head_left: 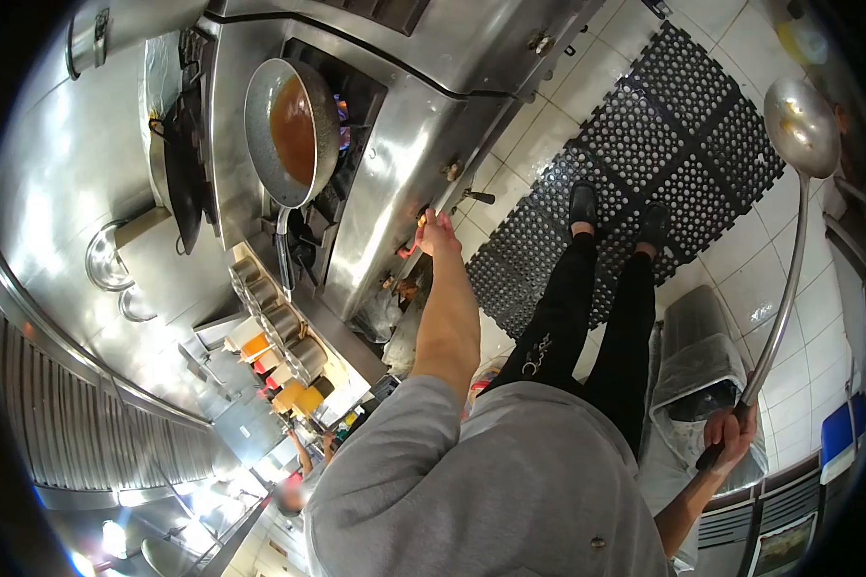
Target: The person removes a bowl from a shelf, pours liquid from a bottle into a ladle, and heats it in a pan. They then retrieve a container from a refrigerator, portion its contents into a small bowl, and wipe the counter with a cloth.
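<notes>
My left hand (437, 234) is at the front panel of the stove (387, 163), its fingers closed on a small knob (421, 219). In my right hand (733, 435) is the dark handle of a long metal ladle (804, 127), its bowl at the upper right, away from the stove. A speckled grey pan (260, 120) sits on a burner, holding reddish-brown liquid (293, 130). Blue flame (343, 123) shows beside the pan. The pan's handle (285, 252) points toward the food containers.
Metal containers (306, 360) and orange and yellow food tubs stand beyond the stove. Dark pans (185, 178) rest against the steel wall. A black perforated mat (635, 144) lies under my feet. A lined bin (698, 356) stands near my right side. Another person (293, 492) is farther off.
</notes>
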`<action>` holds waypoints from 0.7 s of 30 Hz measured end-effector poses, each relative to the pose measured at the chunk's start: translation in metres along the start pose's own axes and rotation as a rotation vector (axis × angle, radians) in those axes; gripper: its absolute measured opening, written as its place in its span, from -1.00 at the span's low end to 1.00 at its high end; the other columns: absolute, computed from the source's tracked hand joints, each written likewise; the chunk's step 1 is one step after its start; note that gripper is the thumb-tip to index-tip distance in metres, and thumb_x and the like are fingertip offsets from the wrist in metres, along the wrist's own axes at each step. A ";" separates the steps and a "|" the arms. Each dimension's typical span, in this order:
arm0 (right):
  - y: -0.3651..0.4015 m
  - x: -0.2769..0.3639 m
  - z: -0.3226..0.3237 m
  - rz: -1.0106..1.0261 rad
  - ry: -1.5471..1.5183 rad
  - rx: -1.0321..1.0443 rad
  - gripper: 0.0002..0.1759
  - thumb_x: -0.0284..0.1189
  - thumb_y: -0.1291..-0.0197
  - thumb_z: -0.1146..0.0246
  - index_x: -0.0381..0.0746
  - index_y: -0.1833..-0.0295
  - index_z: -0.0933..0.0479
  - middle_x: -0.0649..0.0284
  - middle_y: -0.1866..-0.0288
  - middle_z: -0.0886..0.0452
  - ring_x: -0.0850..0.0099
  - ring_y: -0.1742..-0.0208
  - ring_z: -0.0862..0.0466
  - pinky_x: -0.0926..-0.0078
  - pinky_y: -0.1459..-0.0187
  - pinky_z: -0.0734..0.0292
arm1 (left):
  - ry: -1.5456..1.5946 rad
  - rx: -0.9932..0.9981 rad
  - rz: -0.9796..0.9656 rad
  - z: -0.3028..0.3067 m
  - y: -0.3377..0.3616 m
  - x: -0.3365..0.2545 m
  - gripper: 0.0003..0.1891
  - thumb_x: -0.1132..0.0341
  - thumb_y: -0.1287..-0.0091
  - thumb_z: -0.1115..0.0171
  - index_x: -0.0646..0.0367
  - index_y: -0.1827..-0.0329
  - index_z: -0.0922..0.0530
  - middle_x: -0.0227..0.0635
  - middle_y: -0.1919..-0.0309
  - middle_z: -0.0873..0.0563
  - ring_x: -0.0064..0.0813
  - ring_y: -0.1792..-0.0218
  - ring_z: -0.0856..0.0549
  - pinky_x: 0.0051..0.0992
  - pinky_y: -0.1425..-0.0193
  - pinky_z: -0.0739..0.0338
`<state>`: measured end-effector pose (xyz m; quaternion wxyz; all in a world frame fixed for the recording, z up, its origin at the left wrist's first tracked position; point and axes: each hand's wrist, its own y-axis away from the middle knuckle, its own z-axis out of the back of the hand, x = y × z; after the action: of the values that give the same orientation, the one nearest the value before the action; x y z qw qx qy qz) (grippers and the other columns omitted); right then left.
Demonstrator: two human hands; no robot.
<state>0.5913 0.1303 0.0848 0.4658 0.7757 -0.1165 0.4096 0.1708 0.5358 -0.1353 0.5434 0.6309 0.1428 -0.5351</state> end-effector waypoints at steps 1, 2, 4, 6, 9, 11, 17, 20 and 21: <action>0.001 0.001 0.000 0.004 0.000 0.012 -0.32 -0.52 -0.28 -0.05 -0.37 -0.49 -0.03 0.45 0.73 -0.19 0.68 0.79 -0.17 0.71 0.78 -0.12 | -0.002 -0.004 0.002 0.000 0.002 0.000 -0.45 0.44 -0.24 -0.36 0.02 -0.13 -0.17 -0.15 0.08 -0.66 -0.28 0.28 -0.73 -0.52 0.36 -0.73; 0.001 0.002 -0.003 -0.016 -0.020 0.005 -0.30 -0.47 -0.26 -0.11 -0.39 -0.46 -0.06 0.44 0.72 -0.21 0.67 0.79 -0.18 0.70 0.78 -0.11 | -0.002 -0.008 0.004 -0.001 0.005 -0.002 -0.46 0.44 -0.25 -0.35 0.02 -0.13 -0.16 -0.13 0.07 -0.65 -0.27 0.28 -0.73 -0.51 0.36 -0.73; 0.006 0.011 -0.011 -0.053 -0.056 -0.010 -0.26 -0.37 -0.21 -0.23 -0.43 -0.42 -0.12 0.42 0.69 -0.25 0.65 0.78 -0.21 0.68 0.79 -0.11 | -0.038 0.066 0.054 0.003 0.011 -0.007 -0.47 0.45 -0.29 -0.29 0.01 -0.17 -0.13 -0.08 -0.05 -0.60 -0.24 0.25 -0.73 -0.48 0.34 -0.73; 0.012 0.015 -0.013 -0.074 -0.104 0.010 -0.32 -0.38 -0.20 -0.24 -0.40 -0.37 -0.18 0.43 0.69 -0.24 0.64 0.78 -0.21 0.68 0.79 -0.11 | -0.087 0.143 0.096 0.017 0.025 -0.006 -0.44 0.46 -0.31 -0.25 0.00 -0.23 -0.09 -0.04 -0.13 -0.55 -0.19 0.20 -0.72 -0.44 0.29 -0.74; 0.027 0.041 -0.022 -0.132 -0.061 -0.013 -0.41 -0.48 -0.20 -0.17 -0.34 -0.34 -0.23 0.42 0.70 -0.25 0.61 0.79 -0.23 0.67 0.79 -0.14 | -0.278 0.321 0.175 0.055 0.051 0.001 -0.42 0.44 -0.36 -0.16 0.00 -0.32 -0.02 -0.13 0.04 -0.57 -0.21 0.18 -0.70 -0.40 0.24 -0.73; 0.034 0.072 -0.052 -0.125 -0.081 0.134 -0.38 -0.58 -0.17 -0.10 -0.35 -0.38 -0.21 0.39 0.72 -0.27 0.60 0.79 -0.25 0.65 0.78 -0.16 | -0.455 0.463 0.260 0.078 0.087 0.001 -0.64 0.42 -0.37 -0.13 0.10 -0.13 -0.20 -0.25 0.24 -0.60 -0.42 0.37 -0.65 -0.46 0.35 -0.65; 0.040 0.120 -0.161 -0.153 0.365 0.416 -0.29 -0.63 -0.04 -0.10 -0.37 -0.41 -0.23 0.38 0.71 -0.36 0.60 0.78 -0.33 0.64 0.74 -0.24 | -1.400 1.283 -0.522 0.164 0.119 0.008 -0.56 0.09 -0.10 -0.42 0.15 0.04 -0.61 -0.17 0.15 -0.72 -0.20 0.12 -0.70 -0.31 -0.02 -0.57; 0.034 0.127 -0.257 -0.021 0.594 0.653 -0.32 -0.67 -0.09 -0.11 -0.36 -0.41 -0.26 0.38 0.62 -0.41 0.62 0.64 -0.40 0.67 0.57 -0.32 | -1.367 1.238 -0.341 0.173 0.116 0.008 -0.57 0.08 -0.11 -0.41 0.17 0.05 -0.62 -0.14 0.11 -0.72 -0.18 0.07 -0.70 -0.32 -0.06 -0.57; 0.028 0.117 -0.286 0.067 0.607 0.727 -0.34 -0.68 -0.13 -0.13 -0.34 -0.41 -0.27 0.40 0.59 -0.41 0.65 0.62 -0.38 0.68 0.56 -0.30 | -1.335 1.225 -0.305 0.173 0.111 0.007 -0.57 0.09 -0.12 -0.41 0.17 0.04 -0.63 -0.14 0.10 -0.72 -0.19 0.06 -0.70 -0.33 -0.07 -0.56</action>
<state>0.4994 0.3724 0.2551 0.1636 0.7295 0.1508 0.6468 0.1678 0.3472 -0.0537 0.0072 0.3429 -0.4275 -0.8364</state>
